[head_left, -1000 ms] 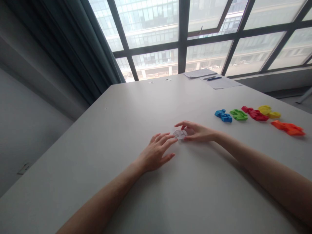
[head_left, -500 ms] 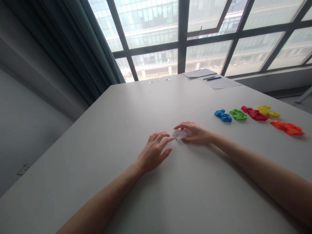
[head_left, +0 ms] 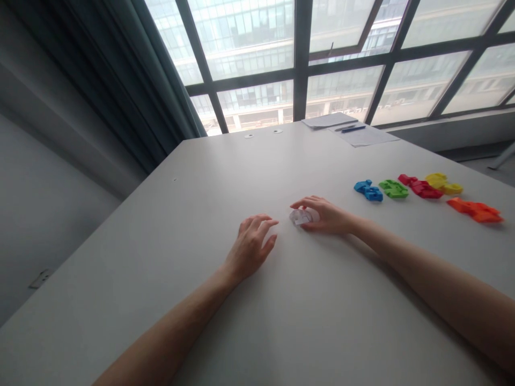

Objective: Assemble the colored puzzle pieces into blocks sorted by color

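A: Starting big: wide pale table [head_left: 322,321], carrying everything. Then the left hand [head_left: 251,246]?

B: Lies on the table, fingers loosely curved, released, holding nothing. Sits near the small part, not touching it.

A: And the right hand [head_left: 325,214]?

B: Cupped low over the table, fingers and thumb closed around a clear piece [head_left: 300,217]. Grasping it, with the piece seemingly resting on the table at the fingertips, about mid-table.

A: To the right?

B: 5 coloured pieces in a loose row, well apart from the hands: blue piece [head_left: 368,191], green piece [head_left: 393,188], red piece [head_left: 418,187], yellow piece [head_left: 443,184], orange piece [head_left: 475,210]. Untouched.

A: Step in hand?

B: Judging by the grip, handling the clear piece with 1 hand only, pinned between fingers and thumb.

A: Needs for a next move?

B: Probably a firm pinch on a small, see-through, hard-to-read shape; likely a second hand again for any turning or fitting.

A: Against 1 second ago?

B: Left fingertips then touching the clear piece; now drawn back, with a gap. Right hand and piece shifted slightly farther up the table. Coloured row unchanged.
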Motion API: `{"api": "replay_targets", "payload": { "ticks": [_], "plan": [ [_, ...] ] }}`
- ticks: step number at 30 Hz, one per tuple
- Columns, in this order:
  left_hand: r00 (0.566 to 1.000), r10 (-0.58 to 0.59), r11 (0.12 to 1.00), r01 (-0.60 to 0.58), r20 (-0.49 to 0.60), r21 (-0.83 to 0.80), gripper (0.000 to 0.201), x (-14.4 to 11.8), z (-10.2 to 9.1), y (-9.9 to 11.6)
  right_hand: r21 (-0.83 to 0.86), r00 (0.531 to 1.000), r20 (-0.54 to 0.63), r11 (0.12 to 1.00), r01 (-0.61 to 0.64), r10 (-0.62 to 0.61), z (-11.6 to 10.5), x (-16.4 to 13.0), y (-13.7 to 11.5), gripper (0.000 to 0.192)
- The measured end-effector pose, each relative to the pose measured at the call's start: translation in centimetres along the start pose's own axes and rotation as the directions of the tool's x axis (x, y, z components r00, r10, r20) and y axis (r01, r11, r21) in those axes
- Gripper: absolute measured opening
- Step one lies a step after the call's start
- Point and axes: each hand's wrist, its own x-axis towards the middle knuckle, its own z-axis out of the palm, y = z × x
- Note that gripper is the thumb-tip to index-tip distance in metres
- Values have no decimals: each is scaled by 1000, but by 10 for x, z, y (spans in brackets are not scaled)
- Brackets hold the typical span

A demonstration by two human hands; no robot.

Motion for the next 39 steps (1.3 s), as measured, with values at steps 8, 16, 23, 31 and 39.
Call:
{"api": "replay_targets", "payload": {
  "ticks": [8, 16, 23, 31, 39],
  "plan": [
    [1000, -1, 1000, 1, -8, -18, 26, 0, 2, -1, -88, 989, 43, 986, -141, 145, -25, -9, 18, 53],
    [999, -41, 999, 42, -5, 14, 25, 1, 3, -1, -172, 987, 72, 977, -128, 142, -36, -11, 3, 63],
    [995, -83, 996, 82, 48, 21, 28, 2, 4, 0, -303, 964, -61, 916, -264, 257, -23, -50, 7, 72],
    [993, -89, 996, 89, 81, 4, 31, 1, 4, -1, -324, 961, -125, 906, -273, 245, -14, -68, 12, 54],
    [992, -80, 997, 79, 95, 13, 32, 2, 3, 0, -320, 964, -143, 911, -259, 224, -14, -68, 13, 51]
  ]
}}
